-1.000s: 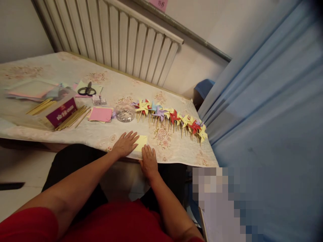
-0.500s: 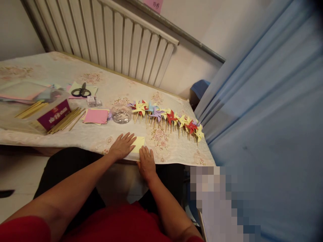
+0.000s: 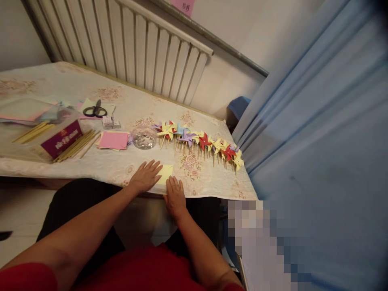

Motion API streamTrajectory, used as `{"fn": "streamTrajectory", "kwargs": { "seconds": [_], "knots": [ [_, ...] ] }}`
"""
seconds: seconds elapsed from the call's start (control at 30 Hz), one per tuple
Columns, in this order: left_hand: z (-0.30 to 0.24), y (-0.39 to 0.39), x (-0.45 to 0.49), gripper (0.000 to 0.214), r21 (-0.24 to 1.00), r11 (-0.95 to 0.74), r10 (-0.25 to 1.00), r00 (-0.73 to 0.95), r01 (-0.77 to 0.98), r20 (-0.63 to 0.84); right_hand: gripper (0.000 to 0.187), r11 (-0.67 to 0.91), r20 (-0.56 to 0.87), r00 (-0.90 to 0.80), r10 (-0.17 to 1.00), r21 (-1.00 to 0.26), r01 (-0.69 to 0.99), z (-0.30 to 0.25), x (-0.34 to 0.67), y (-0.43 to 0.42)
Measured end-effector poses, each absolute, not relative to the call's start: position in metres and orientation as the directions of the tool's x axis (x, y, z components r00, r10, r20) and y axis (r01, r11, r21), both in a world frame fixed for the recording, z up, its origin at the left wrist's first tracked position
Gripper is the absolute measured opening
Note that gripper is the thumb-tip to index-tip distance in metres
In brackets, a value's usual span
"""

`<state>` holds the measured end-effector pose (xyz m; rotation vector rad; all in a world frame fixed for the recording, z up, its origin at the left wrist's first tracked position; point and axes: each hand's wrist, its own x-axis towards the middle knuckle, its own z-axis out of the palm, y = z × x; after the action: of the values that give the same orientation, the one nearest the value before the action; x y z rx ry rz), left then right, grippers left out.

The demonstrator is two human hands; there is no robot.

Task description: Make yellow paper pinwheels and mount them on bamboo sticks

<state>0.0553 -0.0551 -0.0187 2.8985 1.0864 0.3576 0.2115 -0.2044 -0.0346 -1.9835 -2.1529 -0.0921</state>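
Observation:
A yellow square of paper (image 3: pixel 165 174) lies flat near the table's front edge. My left hand (image 3: pixel 146 176) rests on its left side, palm down with the fingers stretched out. At the paper's lower right corner lies my right hand (image 3: pixel 176 196), its fingers extended on the tabletop and touching the sheet. Neither hand grips anything. Beyond them is a round clear dish (image 3: pixel 144 138) with small shiny pieces inside, and left of it a stack of pink and yellow paper squares (image 3: pixel 114 140).
Several paper pinwheels on sticks (image 3: pixel 204 141) form a row at the right. Black scissors (image 3: pixel 95 109) lie on paper behind small white boxes (image 3: pixel 110 122). Wooden sticks (image 3: pixel 77 145) lie by a clear bin with a purple label (image 3: pixel 62 139). A blue curtain (image 3: pixel 303 153) hangs at right.
Both hands hold the same place on the yellow paper. Only the camera view has shifted slightly.

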Motion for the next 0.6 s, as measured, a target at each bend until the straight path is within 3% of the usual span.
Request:
{"fn": "streamTrajectory", "kwargs": {
  "seconds": [0.6],
  "knots": [
    [-0.0136, -0.0573, 0.0562, 0.054, 0.085, -0.754, 0.654, 0.733, 0.652, 0.185, 0.069, 0.092, 0.199, -0.073, 0.977, -0.084, 0.992, -0.0349, 0.2119, -0.2053]
  ]
}}
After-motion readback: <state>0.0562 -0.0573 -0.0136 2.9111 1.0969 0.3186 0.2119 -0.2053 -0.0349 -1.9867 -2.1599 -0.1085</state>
